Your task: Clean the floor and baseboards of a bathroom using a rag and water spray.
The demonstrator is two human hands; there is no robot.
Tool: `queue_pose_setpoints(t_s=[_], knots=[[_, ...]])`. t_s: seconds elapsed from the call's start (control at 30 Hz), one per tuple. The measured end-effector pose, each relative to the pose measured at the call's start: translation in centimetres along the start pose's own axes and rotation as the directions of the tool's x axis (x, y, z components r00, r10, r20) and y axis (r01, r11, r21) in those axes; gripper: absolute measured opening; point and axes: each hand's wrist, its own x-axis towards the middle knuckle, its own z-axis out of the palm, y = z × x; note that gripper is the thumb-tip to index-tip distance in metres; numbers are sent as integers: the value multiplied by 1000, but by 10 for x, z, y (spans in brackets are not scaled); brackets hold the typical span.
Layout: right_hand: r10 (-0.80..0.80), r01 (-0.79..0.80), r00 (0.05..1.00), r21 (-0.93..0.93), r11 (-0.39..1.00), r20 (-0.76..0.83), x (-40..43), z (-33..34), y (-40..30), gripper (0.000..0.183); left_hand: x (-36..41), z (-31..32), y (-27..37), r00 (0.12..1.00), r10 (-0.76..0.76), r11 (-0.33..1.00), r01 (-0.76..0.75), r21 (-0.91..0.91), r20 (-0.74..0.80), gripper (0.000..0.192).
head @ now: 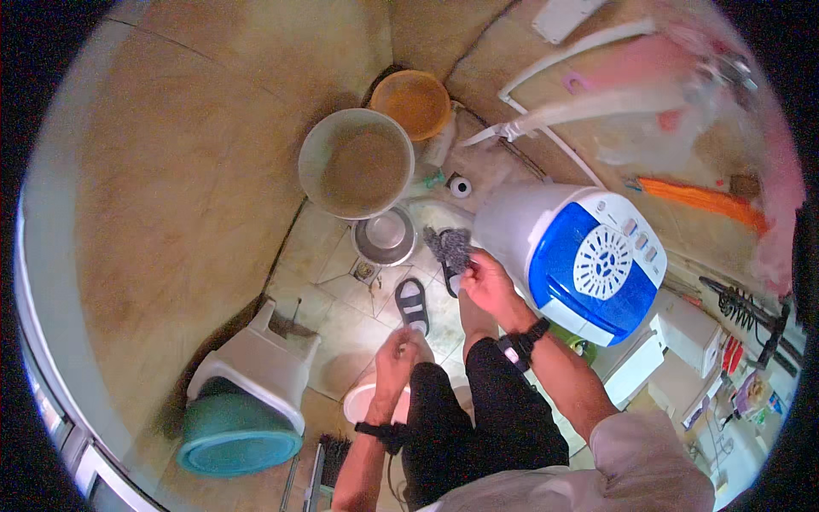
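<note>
My right hand (489,285) holds a dark grey, fuzzy cloth (451,248) by its edge, above one sandalled foot. Nothing shows in my left hand (397,358), whose fingers are curled near my left knee; how far they are closed is unclear. To the right of the cloth stands a small washing machine (595,265) with a blue and white top. A metal bowl (384,237) is on the tiled floor beyond my feet, next to a large pale tub (356,163) that seems to hold murky water. Black sandals (411,304) are on my feet.
An orange basin (411,104) stands in the far corner. At the left, a teal basin (240,448) lies against a white plastic stool (269,371). A pink-white basin (377,403) is beside my left leg. A floor drain (365,270) and white boxes (688,333) are also in view.
</note>
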Motion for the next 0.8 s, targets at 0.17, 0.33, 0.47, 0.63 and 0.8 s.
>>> queue_pose_setpoints(t_s=[0.17,0.33,0.47,0.63,0.8], knots=[[11,-51,966,148,988,259,-87,-5,6,9,-6,10,81,992,90,975,-69,-212,89,39],[-282,304,949,-169,938,139,-164,2,14,14,-46,41,129,958,178,911,-75,-406,224,51],[-250,263,961,-108,959,117,-200,-40,18,25,-82,76,132,964,97,903,21,-430,249,41],[-359,389,921,-291,874,153,-266,-67,8,30,-115,107,121,957,100,943,-4,-333,271,19],[-463,489,872,-238,839,159,-310,-123,7,30,-143,154,114,956,159,931,-63,-359,246,10]])
